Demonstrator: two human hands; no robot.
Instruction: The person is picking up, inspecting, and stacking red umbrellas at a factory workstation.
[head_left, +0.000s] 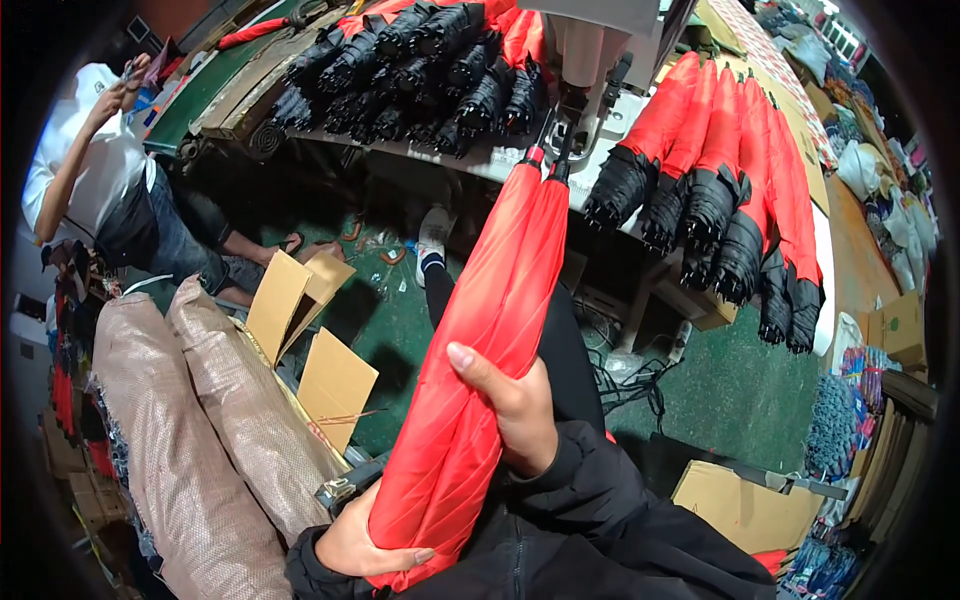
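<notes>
Two folded red umbrellas (pixel 505 275) lie side by side, slanting from my lap up to the white sewing machine (pixel 590 45). Their dark tips reach in beside the machine's needle area. My right hand (pixel 515 400) is closed round the umbrellas at mid-length, thumb across the red cloth. Lower down, my left hand (pixel 365 540) grips them near their wide end, its thumb over the front. Right of the machine lies a row of red umbrellas (pixel 720 130) with black ends hanging over the table edge. Left of it is a pile of black-ended umbrellas (pixel 410 65).
Two long woven sacks (pixel 180 440) stand at the left beside an open cardboard box (pixel 340 385). Another person (pixel 100 170) in a white top sits beyond them. Cables (pixel 640 385) run under the table. Cardboard (pixel 745 505) lies at the lower right.
</notes>
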